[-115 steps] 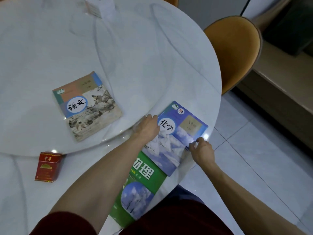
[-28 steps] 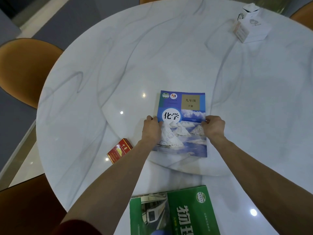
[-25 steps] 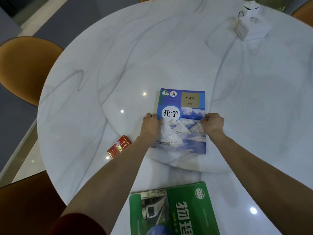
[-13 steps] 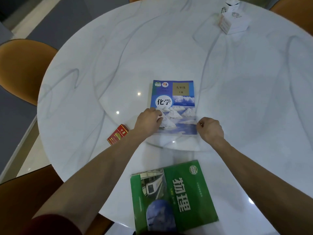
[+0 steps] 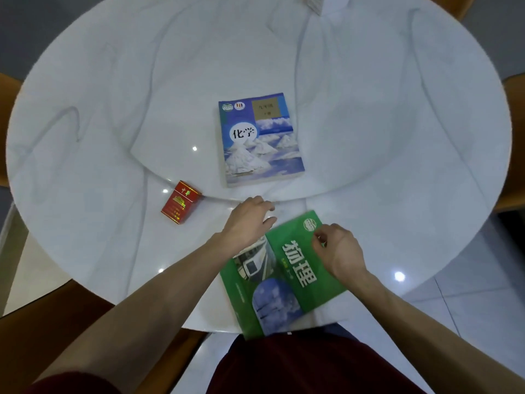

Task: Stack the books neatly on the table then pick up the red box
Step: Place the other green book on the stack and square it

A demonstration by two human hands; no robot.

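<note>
A blue book (image 5: 260, 139) lies flat at the middle of the round white table (image 5: 85, 123), and the edge of another book shows under it. The red box (image 5: 181, 201) rests on the table, left of and nearer than the blue book. A green book (image 5: 281, 280) lies at the near edge, its bottom corner over the rim. My left hand (image 5: 247, 220) rests palm down on the green book's upper left corner, fingers apart. My right hand (image 5: 338, 251) is curled on that book's right edge near the top.
The blue book sits on a raised round turntable (image 5: 170, 132) in the tabletop. A white box (image 5: 314, 1) stands at the far edge. Orange chairs (image 5: 511, 143) flank the table at right and left. My dark red lap is below the near rim.
Both hands have let go of the blue book and pulled back to the green book at the near edge. The blue book stays on the turntable.
</note>
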